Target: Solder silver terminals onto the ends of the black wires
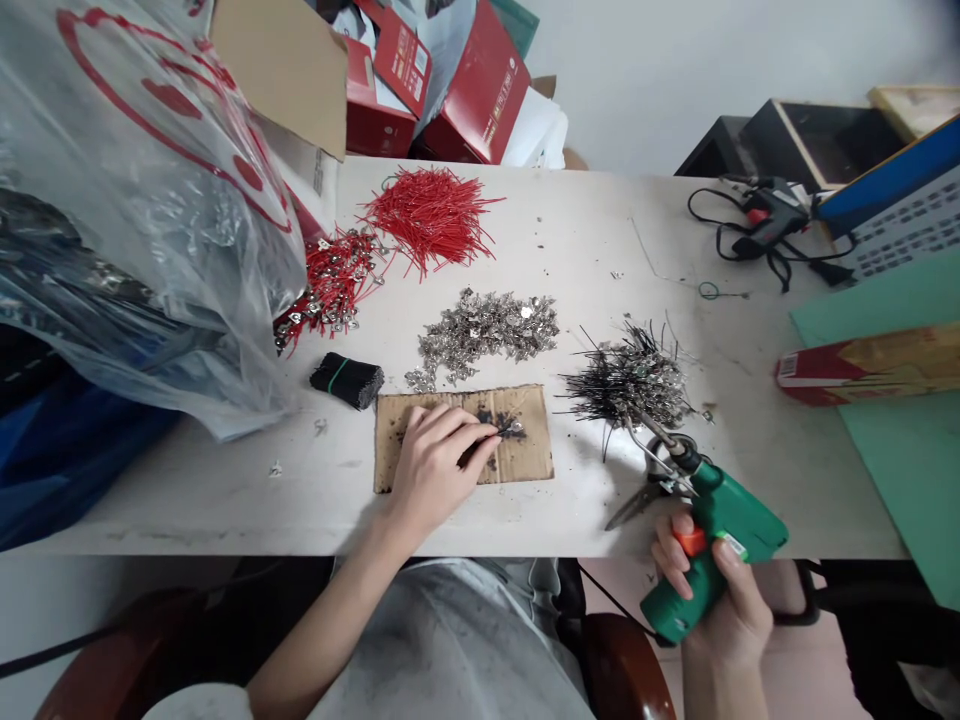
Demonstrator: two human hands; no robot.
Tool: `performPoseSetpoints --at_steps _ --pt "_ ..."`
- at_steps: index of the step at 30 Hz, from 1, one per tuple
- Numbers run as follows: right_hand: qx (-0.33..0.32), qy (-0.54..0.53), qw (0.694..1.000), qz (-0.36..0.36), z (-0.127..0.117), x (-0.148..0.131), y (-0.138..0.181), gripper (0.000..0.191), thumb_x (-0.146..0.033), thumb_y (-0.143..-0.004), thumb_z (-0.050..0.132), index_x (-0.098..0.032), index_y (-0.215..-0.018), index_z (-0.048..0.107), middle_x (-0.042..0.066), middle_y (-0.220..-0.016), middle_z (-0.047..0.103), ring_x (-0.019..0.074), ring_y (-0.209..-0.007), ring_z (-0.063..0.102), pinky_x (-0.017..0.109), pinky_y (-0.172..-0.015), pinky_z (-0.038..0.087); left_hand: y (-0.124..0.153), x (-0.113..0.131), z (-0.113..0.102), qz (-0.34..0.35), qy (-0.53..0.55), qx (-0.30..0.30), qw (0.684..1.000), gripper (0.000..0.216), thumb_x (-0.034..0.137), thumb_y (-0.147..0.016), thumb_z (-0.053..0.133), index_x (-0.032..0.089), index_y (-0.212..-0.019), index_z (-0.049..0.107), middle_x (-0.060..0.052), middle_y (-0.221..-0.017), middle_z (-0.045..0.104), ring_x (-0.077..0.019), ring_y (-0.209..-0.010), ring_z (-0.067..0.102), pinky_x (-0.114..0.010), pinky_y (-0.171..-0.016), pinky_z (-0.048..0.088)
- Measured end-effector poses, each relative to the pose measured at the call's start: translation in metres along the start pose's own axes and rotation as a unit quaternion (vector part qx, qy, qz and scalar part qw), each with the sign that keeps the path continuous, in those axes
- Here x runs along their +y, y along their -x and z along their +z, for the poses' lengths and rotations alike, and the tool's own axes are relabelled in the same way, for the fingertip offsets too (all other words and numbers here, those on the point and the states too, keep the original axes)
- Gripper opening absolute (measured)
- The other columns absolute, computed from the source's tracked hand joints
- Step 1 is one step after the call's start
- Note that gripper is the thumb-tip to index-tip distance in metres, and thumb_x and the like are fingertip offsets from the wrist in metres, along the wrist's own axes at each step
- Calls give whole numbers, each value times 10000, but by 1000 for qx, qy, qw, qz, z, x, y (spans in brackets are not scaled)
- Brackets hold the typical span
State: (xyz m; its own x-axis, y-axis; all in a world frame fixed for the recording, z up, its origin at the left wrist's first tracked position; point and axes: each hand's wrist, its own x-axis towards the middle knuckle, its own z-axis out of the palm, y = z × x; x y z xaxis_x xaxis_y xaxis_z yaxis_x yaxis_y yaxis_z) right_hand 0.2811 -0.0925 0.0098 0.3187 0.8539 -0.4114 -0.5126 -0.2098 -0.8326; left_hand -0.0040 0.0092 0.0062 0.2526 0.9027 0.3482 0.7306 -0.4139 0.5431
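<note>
My left hand (pixel 442 450) is closed over a scorched piece of cardboard (pixel 531 460), pinching a short black wire (pixel 501 431). At the wire's end, a small metal terminal (pixel 516 427) rests on the dark burn marks. My right hand (pixel 720 585) grips a green soldering gun (pixel 742 515), a finger by its orange trigger. The gun's tip points up and left, near a pile of black wires with metal terminals (pixel 634 380). Scissors (pixel 637 500) lie partly hidden under the gun. Loose metal terminals (pixel 491 330) are heaped behind the cardboard.
A banded bundle of black wires (pixel 346 380) lies left of the cardboard. Red wires (pixel 431 215) are piled behind, beside red wires with terminals (pixel 337 285). A large plastic bag (pixel 225 330) bulges at left. A corded black tool (pixel 772 215) and a red-and-tan box (pixel 862 368) lie right.
</note>
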Motion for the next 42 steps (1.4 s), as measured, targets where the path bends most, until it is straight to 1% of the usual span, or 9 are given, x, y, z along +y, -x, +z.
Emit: performPoseSetpoints --at_steps 10,15,20,27,32,35,37,40,42 --pt "1 3 1000 -14 -12 8 -4 235 -376 -791 733 -183 -893 644 35 -819 486 82 -519 334 226 -397 281 0 1 0 4 5 3 1000 70 259 -948 694 198 -930 725 -16 -876 733 -192 -849 644 -393 -815 403" --pt "1 1 1000 -20 -9 7 -5 275 -379 -779 742 -171 -938 659 39 -829 475 89 -536 334 223 -381 262 1 1 -3 1 8 -12 1000 68 239 -945 664 196 -946 717 -30 -905 725 -205 -865 635 -405 -820 398" --pt "3 -5 1000 -24 -7 7 -5 252 -355 -784 744 -190 -955 659 40 -848 462 108 -570 347 210 -367 249 1 1 -3 -1 5 -15 1000 85 197 -944 635 203 -928 718 -29 -898 725 -203 -851 622 -404 -808 392" --pt "-3 -32 999 -24 -10 12 -7 239 -355 -787 738 -174 -908 641 38 -832 463 94 -561 347 203 -393 308 0 0 -5 5 55 22 998 81 187 -944 684 224 -965 754 -4 -892 739 -169 -839 647 -385 -817 417" --pt "-2 -79 997 -21 -11 16 -9 219 -377 -814 710 -193 -858 600 31 -823 447 99 -564 307 194 -384 279 -4 10 -17 -6 140 59 988 91 170 -930 708 223 -958 776 -16 -874 729 -159 -814 664 -351 -780 482" --pt "-4 -113 993 -24 -9 16 -9 237 -390 -809 720 -202 -839 578 9 -793 404 102 -555 261 200 -378 267 -16 27 -19 -28 223 50 973 103 180 -927 711 232 -966 791 -32 -884 724 -154 -791 671 -305 -699 534" --pt "-8 -138 990 -22 -8 15 -8 259 -399 -805 727 -204 -820 558 -6 -777 366 99 -550 227 202 -381 274 -31 40 -13 -26 253 43 966 94 194 -911 735 242 -960 799 -33 -885 732 -160 -784 677 -312 -703 561" --pt "-13 -177 984 -16 -5 11 -6 267 -373 -802 734 -199 -805 531 -14 -798 345 95 -561 208 191 -403 308 -63 56 9 -6 276 34 961 87 191 -896 755 241 -956 793 -31 -905 748 -174 -831 693 -351 -753 592" --pt "-13 -200 979 -18 -4 9 -5 260 -349 -805 734 -193 -814 526 -16 -813 337 89 -569 209 177 -424 332 -86 64 28 4 259 12 966 83 188 -913 736 225 -972 780 -34 -940 754 -165 -845 701 -348 -755 601"
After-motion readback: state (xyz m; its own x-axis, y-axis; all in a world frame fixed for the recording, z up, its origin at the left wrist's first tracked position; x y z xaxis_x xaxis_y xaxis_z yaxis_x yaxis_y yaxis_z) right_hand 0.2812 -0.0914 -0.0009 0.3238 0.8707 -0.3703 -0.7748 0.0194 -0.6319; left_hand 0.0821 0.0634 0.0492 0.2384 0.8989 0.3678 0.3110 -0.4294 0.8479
